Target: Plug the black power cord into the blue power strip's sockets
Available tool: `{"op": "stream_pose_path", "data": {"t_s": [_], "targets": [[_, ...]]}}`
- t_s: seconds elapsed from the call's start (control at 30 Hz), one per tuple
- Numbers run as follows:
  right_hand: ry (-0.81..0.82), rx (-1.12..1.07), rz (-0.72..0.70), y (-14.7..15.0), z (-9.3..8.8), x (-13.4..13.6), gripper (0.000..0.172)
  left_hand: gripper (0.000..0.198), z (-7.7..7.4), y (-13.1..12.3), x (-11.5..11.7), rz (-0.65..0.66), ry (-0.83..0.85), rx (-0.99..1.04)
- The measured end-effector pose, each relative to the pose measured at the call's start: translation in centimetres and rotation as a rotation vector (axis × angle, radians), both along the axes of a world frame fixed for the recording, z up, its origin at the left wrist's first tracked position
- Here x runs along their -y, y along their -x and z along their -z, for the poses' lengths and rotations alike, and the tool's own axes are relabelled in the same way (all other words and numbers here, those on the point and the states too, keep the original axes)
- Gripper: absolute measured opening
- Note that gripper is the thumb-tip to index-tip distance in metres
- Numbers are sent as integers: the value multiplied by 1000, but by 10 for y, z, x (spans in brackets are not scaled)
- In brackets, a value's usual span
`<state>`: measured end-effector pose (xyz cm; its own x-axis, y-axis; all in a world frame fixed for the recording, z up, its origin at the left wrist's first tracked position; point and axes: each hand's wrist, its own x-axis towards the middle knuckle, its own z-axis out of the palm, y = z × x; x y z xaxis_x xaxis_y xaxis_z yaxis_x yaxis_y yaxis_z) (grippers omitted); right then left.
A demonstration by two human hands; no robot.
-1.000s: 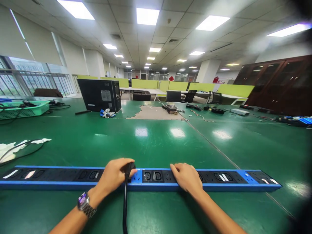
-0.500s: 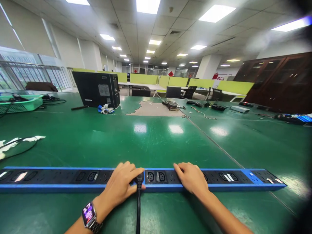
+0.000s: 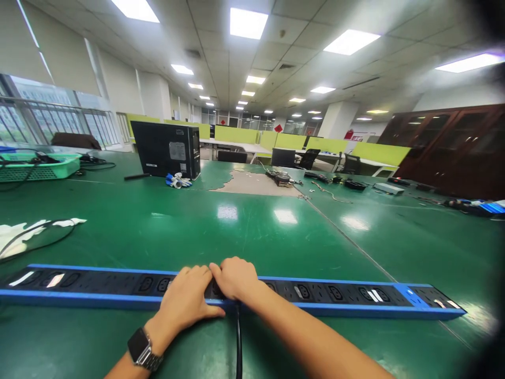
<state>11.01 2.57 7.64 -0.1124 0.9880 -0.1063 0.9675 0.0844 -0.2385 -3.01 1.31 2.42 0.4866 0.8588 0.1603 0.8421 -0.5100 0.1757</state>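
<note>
A long blue-edged black power strip (image 3: 319,295) lies across the green table in front of me, slightly angled. My left hand (image 3: 187,295) wraps over its middle, fingers on the far edge and thumb along the near edge. Just to its right, my right hand (image 3: 235,276) is closed over the strip, its fingertips close to the left hand's. From under the right hand a black power cord (image 3: 239,342) runs toward me. The plug at the cord's end is hidden beneath that hand. A watch (image 3: 141,347) is on my left wrist.
Farther back stand a black computer case (image 3: 163,150) and, before it, blue-and-white gloves (image 3: 179,180). At the left are a green basket (image 3: 47,167) with cables and white torn material (image 3: 16,234). Electronic parts (image 3: 281,177) lie at the back and right.
My right hand has moved left along the strip and now covers the plug where my left thumb and fingers were. The left hand has shifted slightly left, off the plug, onto the strip.
</note>
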Motion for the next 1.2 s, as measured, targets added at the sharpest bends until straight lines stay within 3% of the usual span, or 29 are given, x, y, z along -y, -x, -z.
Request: {"op": "stream_pose_path", "data": {"t_s": [0.13, 0.5, 0.67, 0.77, 0.87, 1.03, 1.2], "targets": [[-25, 23, 20, -3, 10, 0, 57, 58, 0, 0, 0, -5, 1, 18], [-82, 42, 28, 2, 18, -3, 46, 60, -4, -2, -3, -12, 115, 56], [-90, -28, 71, 1, 17, 0, 50, 59, -6, -2, 3, 20, 61, 72], [-112, -156, 72, -14, 15, 6, 57, 57, -10, -9, 9, 126, -3, 146], [-175, -276, 56, -47, 20, 16, 49, 52, -14, -27, 10, 228, -24, 156], [-251, -134, 95, -95, 42, 35, 36, 45, -15, -53, 0, 304, -96, -40], [-327, 10, 123, -94, 52, 41, 35, 31, -8, -58, -10, 355, -219, -209]]}}
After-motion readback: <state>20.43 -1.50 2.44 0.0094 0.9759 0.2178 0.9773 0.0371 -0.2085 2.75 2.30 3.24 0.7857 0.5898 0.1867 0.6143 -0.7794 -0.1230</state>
